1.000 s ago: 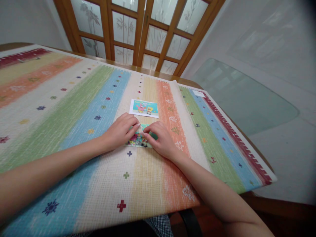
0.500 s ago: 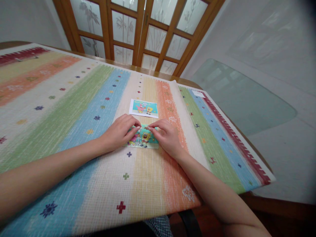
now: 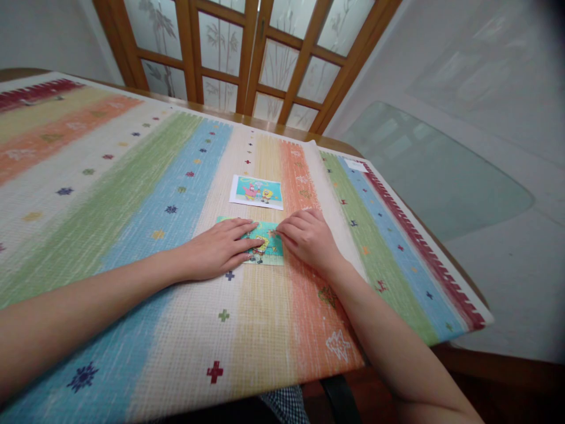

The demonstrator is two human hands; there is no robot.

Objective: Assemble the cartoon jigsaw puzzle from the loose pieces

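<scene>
A small cartoon jigsaw puzzle with a teal background lies flat on the striped mat. My left hand lies flat across its left half, fingers stretched out and together. My right hand rests at the puzzle's right edge, fingers curled with the tips pressing on the puzzle's upper right part. Just beyond the puzzle lies a white-bordered reference picture showing the same cartoon scene. Much of the puzzle is hidden under my hands.
The multicoloured striped mat covers a wooden table; its right edge runs diagonally. A wooden-framed frosted glass door stands behind the table. A pale glass sheet lies on the floor at the right.
My left hand flattened out over the puzzle's left side. My right hand slid right to the puzzle's edge, uncovering the middle of the picture. The view tilted slightly.
</scene>
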